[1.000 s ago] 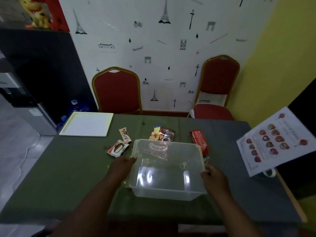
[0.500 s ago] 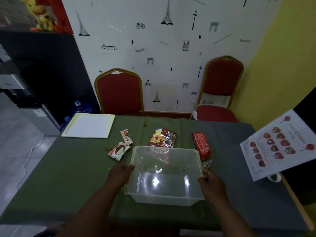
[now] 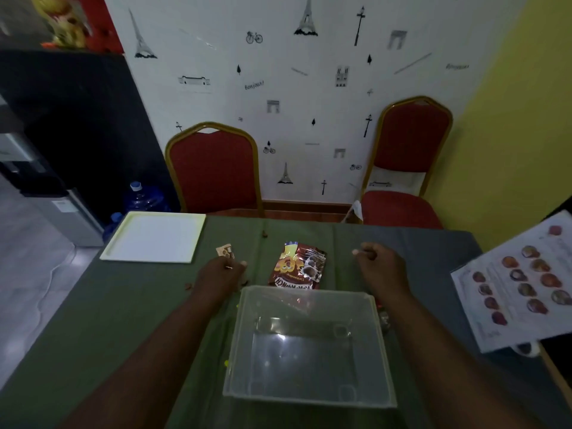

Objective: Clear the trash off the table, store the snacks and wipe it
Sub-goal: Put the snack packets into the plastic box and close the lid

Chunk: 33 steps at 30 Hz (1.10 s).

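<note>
A clear plastic container stands empty on the green tablecloth, close to me. Both hands reach past its far corners. My left hand is curled, palm down, over the spot where an opened white-and-brown wrapper lay; the wrapper is hidden beneath it. A small torn brown wrapper lies just beyond its fingers. My right hand is curled over the red snack packet, which it hides. Between the hands lies a brown chocolate cereal pouch. Crumbs dot the cloth.
A pale tray-like lid lies at the table's far left corner. A printed sheet overhangs the right edge above a white cup. Two red chairs stand behind the table, with blue water bottles on the floor.
Both hands let go of the clear container, which now rests on the table, and moved forward: the left onto the opened wrapper, the right onto the red packet. The camera tilted down and closer.
</note>
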Each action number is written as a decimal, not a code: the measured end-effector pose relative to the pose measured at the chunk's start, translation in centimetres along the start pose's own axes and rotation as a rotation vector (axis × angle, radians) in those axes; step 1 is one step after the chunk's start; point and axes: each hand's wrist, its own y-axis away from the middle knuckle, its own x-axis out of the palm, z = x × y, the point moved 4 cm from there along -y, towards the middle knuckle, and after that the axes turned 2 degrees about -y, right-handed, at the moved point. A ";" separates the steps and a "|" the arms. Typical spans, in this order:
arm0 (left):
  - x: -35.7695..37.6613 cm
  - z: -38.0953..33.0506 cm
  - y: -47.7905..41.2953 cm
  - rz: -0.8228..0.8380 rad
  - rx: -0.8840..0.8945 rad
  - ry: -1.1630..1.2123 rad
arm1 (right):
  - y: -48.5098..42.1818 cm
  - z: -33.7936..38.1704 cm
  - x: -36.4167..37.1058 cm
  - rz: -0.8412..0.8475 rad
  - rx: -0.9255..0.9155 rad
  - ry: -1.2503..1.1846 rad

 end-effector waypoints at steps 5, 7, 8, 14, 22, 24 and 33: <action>4.0 0.0 -6.9 0.215 0.010 -0.204 | -7.4 2.1 6.4 0.126 -0.033 0.184; 5.9 0.2 -9.3 0.313 0.018 -0.364 | -10.3 2.2 9.7 0.213 -0.024 0.275; 6.9 0.7 -10.6 0.357 0.018 -0.444 | -11.6 2.1 11.4 0.256 -0.017 0.342; 11.1 2.0 -14.3 0.536 0.004 -0.651 | -15.7 -0.4 17.5 0.456 -0.010 0.594; 13.4 2.4 -15.6 0.553 -0.020 -0.639 | -17.0 -2.2 20.0 0.555 -0.086 0.783; 13.9 2.6 -15.9 0.565 -0.039 -0.601 | -17.0 -2.0 19.7 0.540 -0.058 0.705; 11.3 0.1 -15.4 0.449 -0.132 -0.140 | -17.4 0.6 14.5 0.368 -0.051 0.409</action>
